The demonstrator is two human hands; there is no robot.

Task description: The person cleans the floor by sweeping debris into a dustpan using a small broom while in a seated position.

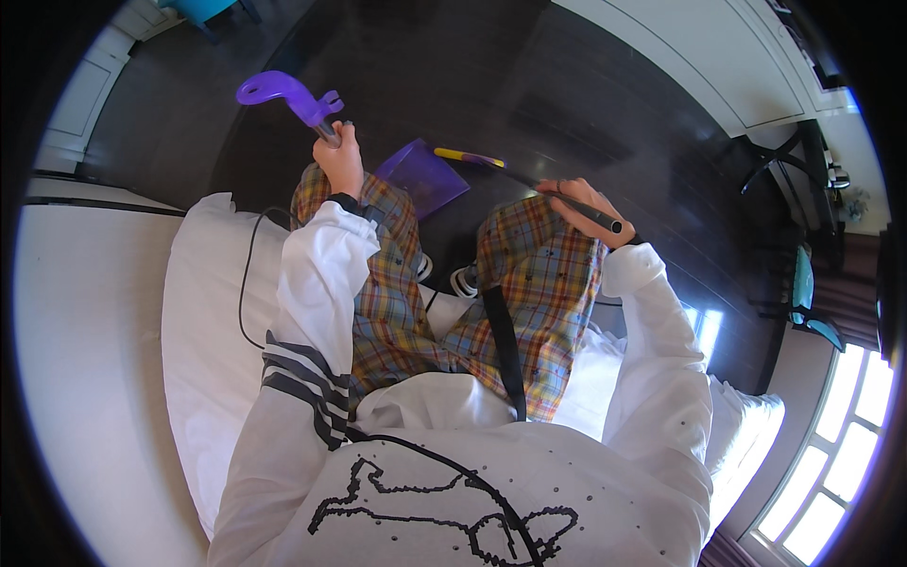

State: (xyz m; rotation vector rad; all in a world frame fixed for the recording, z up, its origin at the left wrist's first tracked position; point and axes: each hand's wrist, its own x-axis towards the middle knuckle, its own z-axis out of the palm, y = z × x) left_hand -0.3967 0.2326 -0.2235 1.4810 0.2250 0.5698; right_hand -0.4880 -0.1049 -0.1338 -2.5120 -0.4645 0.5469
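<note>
My left hand (pixel 340 159) is closed around a metal tube just below a purple plastic handle (pixel 283 92) with a hanging hole and a clip. A purple dustpan (pixel 425 178) rests on the dark floor beyond my knees; whether the tube joins it is hidden by my hand and leg. My right hand (pixel 584 209), beside my right knee, grips a dark broom pole (pixel 599 216) near its end. The pole slants away to a yellow and purple broom head (pixel 469 157) at floor level, close to the dustpan's right edge.
I sit on a white-covered bed (pixel 205 340), plaid trousers (pixel 531 283) below me. A black cable (pixel 242 305) loops by my left arm. White cabinets (pixel 680 64) line the far right. A dark stand (pixel 786 163) and teal chair (pixel 804 283) stand right, near a window (pixel 825 453).
</note>
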